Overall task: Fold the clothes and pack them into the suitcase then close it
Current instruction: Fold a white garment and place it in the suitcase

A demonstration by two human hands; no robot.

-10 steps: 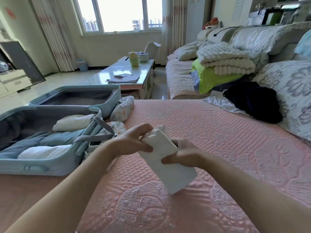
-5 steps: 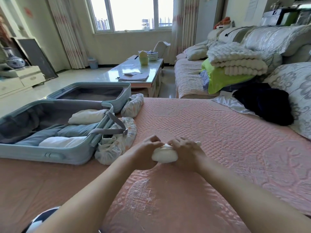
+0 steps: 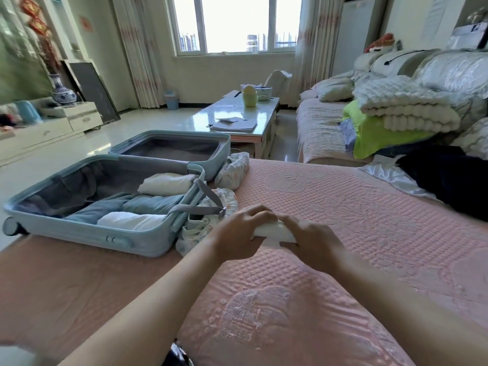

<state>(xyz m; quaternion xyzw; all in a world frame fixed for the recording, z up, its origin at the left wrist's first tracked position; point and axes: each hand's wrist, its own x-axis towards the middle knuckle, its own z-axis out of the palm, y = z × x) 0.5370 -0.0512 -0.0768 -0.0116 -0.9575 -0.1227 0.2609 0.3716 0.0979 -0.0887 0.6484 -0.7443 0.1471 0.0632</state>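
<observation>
At the left of the bed, the pale blue suitcase lies open, holding a cream roll, blue folded clothes and a white roll. Right of it, the left hand and right hand hold a small white garment, folded thick, fingers curled round its ends, low over the bed. A dark garment lies far right.

Daylight from the window hits a glossy floor, a coffee table and, seemingly, a covered sofa.
</observation>
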